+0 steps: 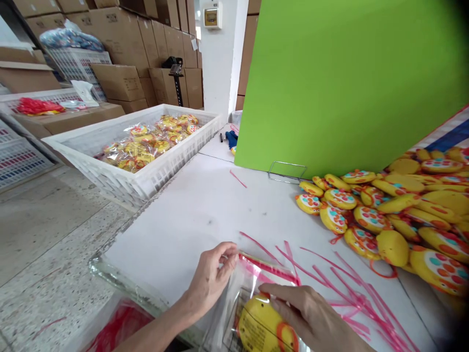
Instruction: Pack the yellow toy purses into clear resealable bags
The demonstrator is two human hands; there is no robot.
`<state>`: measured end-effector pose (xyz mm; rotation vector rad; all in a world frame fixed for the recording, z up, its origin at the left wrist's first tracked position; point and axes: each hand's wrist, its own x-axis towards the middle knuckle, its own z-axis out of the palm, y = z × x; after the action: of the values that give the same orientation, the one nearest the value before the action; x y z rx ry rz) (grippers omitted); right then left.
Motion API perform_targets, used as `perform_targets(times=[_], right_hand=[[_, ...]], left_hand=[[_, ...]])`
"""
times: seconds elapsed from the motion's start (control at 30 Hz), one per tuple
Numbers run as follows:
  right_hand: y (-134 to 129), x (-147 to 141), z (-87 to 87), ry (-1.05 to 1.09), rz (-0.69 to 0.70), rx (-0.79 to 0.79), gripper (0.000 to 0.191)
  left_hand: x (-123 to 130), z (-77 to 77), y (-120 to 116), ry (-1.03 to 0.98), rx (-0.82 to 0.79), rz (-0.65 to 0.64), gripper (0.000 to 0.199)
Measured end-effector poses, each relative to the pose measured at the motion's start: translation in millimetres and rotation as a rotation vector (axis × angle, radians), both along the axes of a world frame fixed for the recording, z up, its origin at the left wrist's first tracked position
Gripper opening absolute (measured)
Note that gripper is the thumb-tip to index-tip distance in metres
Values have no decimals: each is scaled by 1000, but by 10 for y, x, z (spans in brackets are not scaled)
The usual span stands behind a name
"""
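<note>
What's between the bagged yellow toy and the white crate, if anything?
The left hand, at the bag's edge, is on the direct line from the toy; past it, the crate's raised near wall. The green board stands off to the right.

Big brown boxes [110, 39] stand in piles by a white wall [220, 63], and the floor [66, 234] is speckled stone

The left hand [214, 269] pinches thumb against fingers, its forearm [161, 322] slanting up from below. The right hand [308, 313] angles inward, making 2 bent hands.
</note>
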<state>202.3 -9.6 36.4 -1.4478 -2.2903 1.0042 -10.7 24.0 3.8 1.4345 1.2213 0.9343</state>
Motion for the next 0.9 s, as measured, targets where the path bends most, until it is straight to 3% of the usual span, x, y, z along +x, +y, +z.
perform_targets(times=[0.13,0.3,0.53,0.7,0.8,0.9], right_hand=[[14,20,-25,97,-46,2,28],[19,20,-118,-35,-113,133,26],[62,-249,-185,-264,-171,381,19],[63,-453,-290,-338,-184,503,18],[61,-490,-318,-290,-254,495,19],[50,-298,-323,-148,-420,381,16]], left_hand=[[-59,12,-6,-7,-170,-153,24],[98,-68,4,-76,-381,-236,9],[223,-148,-3,-117,-329,-273,12],[263,-90,-49,-15,-107,-231,18],[285,-35,-98,93,-25,-202,21],[262,-14,-144,141,4,-202,23]])
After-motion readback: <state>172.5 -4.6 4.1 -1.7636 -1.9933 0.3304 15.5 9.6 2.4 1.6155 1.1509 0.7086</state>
